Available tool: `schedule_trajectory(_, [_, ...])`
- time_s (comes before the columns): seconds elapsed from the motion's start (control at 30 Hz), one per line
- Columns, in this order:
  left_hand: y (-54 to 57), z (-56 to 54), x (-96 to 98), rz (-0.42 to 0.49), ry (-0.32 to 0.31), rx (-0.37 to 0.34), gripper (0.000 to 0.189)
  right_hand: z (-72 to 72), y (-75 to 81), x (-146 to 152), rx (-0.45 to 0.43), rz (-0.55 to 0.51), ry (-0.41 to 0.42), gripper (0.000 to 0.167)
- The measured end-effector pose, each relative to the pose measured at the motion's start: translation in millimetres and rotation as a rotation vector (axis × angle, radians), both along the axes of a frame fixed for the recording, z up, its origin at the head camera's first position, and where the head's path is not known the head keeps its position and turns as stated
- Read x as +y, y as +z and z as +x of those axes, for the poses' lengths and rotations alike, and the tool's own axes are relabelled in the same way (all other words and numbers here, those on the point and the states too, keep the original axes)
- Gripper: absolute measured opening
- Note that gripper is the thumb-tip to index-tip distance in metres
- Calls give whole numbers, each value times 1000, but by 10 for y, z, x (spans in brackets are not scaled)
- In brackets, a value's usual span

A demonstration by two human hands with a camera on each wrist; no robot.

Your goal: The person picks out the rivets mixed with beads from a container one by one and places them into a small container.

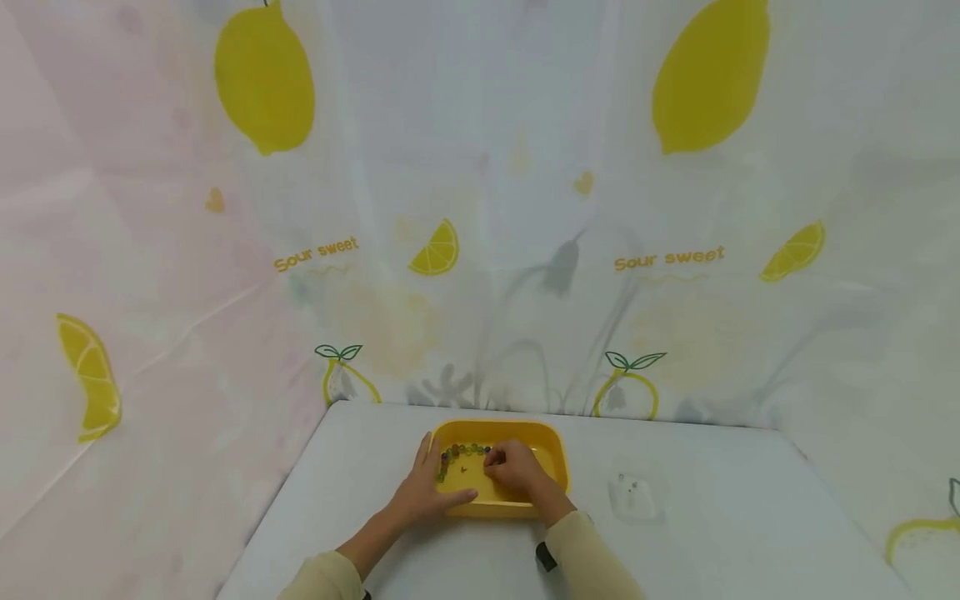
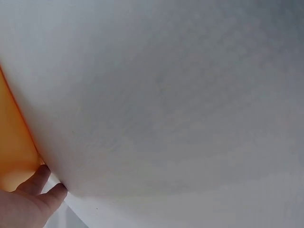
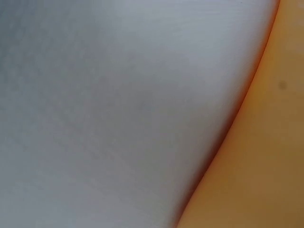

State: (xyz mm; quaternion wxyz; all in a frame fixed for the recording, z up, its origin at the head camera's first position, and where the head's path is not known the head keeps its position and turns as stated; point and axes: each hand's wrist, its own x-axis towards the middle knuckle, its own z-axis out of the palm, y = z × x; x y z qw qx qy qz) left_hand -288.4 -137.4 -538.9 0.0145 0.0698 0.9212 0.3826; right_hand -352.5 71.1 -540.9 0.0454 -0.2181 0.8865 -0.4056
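A yellow tray [image 1: 498,508] lies on the white table. Inside it, a curved row of colourful beads [image 1: 455,450] runs along the left and back walls. My right hand [image 1: 513,467] reaches over the front rim, its fingers curled and pinching at the right end of the beads; the fingertips are partly hidden. Beside the left wall rests my left hand [image 1: 420,492], fingers extended along the tray's outside and thumb stretched over the front left corner. In the left wrist view, fingertips [image 2: 57,192] touch the tray's side. Only the tray's outer wall [image 3: 256,156] and the table show in the right wrist view.
A small clear container [image 1: 636,498] with a few tiny pieces stands right of the tray. One small brown piece [image 1: 462,470] lies on the tray floor. Behind the white table [image 1: 720,500] hangs a lemon-patterned cloth [image 1: 480,333], also along both sides.
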Motion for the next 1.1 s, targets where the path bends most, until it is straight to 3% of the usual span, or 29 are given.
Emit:
schedule_trajectory(0.23, [-2, -40, -27, -6, -2, -20, 123, -30, 30, -9, -16, -68, 24, 6])
schedule_trajectory(0.37, [-50, -19, -8, 5, -6, -22, 122, -3, 2, 17, 44, -69, -1, 4])
schedule_trajectory(0.53, [-136, 50, 39, 12, -7, -38, 120, 104, -27, 78, 115, -88, -5, 4])
schedule_trajectory(0.67, [-181, 111, 36, 2, -15, -45, 119, 201, -32, 86, 108, -102, 17, 6])
schedule_trajectory(0.8, [-166, 126, 18, -10, -24, -27, 117, 222, 21, 63, 104, -119, 26, 6])
schedule_trajectory(1.1, [-37, -9, -11, -10, -13, 12, 117, 107, 261, 60, 134, -126, 57, 8])
